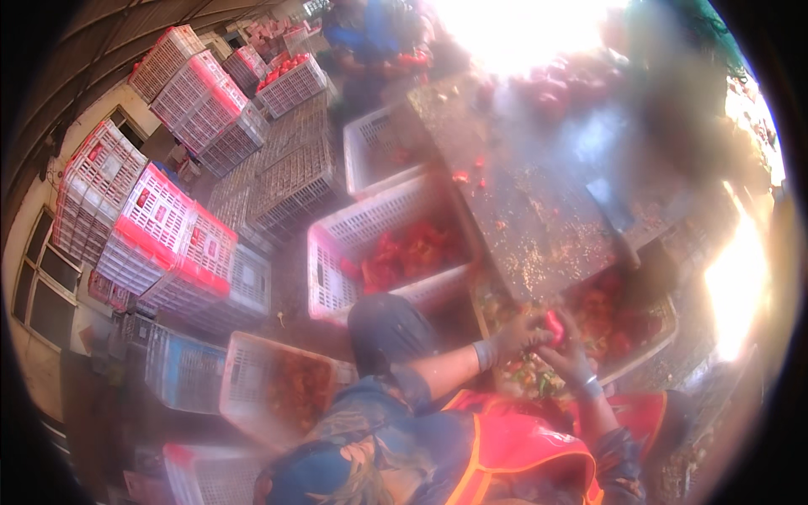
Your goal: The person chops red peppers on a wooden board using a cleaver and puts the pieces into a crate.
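Note:
A shiny red pepper [554, 329] is held up between my two hands, above the near end of the worktable. My left hand [519, 339], in a greyish glove, grips it from the left with bent fingers. From the right, my right hand [571, 358] closes around its other side; a light band circles that wrist. Whether either hand also has a small tool is too blurred to tell. Pale seeds and green and red scraps [533, 377] lie below the hands. Beside my right hand, a crate [656, 344] contains red pepper pieces.
A seed-strewn worktable [505, 214] stretches away ahead. To its left stand a white crate of red peppers [325, 268] and another crate [358, 180]. Stacked plastic crates [167, 221] rise farther left. Another person [372, 38] in blue is at the back. Glare blurs the upper right.

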`<move>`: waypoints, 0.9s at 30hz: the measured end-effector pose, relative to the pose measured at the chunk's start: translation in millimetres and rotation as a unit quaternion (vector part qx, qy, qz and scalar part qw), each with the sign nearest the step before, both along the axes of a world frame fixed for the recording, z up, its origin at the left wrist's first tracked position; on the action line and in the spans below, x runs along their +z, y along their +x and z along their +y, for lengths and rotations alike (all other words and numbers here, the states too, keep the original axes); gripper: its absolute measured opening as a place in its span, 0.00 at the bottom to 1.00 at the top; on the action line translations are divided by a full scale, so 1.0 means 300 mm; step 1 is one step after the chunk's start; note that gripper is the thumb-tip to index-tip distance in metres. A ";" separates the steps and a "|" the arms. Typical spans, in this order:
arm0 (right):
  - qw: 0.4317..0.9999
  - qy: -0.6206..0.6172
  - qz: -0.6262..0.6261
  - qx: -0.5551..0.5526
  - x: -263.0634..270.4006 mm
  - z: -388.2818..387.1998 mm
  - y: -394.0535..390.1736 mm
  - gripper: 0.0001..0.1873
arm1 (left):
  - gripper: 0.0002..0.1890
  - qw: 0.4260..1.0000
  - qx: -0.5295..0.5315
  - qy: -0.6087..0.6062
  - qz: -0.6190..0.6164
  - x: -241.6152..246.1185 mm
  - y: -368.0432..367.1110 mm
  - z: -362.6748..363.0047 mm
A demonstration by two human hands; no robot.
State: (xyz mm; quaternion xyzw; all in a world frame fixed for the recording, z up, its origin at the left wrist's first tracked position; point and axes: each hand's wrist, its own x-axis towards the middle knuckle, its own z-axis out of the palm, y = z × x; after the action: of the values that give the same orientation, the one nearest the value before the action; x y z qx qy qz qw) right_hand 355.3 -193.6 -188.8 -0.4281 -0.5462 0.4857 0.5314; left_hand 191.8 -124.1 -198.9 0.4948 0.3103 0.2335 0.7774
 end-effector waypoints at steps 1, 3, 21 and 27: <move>0.990 -0.092 0.101 -0.017 -0.006 -0.009 -0.008 0.36 | 0.19 0.997 0.016 0.044 0.060 0.034 0.010 -0.017; 0.990 -0.131 0.051 -0.028 -0.054 -0.018 0.001 0.35 | 0.20 0.960 0.011 0.270 0.071 0.018 0.024 -0.051; 0.984 -0.136 0.105 0.041 0.008 -0.043 -0.006 0.24 | 0.21 0.994 -0.001 -0.080 -0.077 -0.271 0.041 -0.170; 0.926 0.166 -0.258 -0.218 0.151 0.080 0.027 0.16 | 0.25 0.953 0.130 0.266 0.061 -0.075 -0.036 -0.082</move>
State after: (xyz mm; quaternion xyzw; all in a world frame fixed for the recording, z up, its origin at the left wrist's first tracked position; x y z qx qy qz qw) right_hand 363.3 -169.6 -143.4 -0.5529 -0.6303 0.1329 0.5286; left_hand 181.1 -148.8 -221.4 0.6525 0.3450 0.3764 0.5599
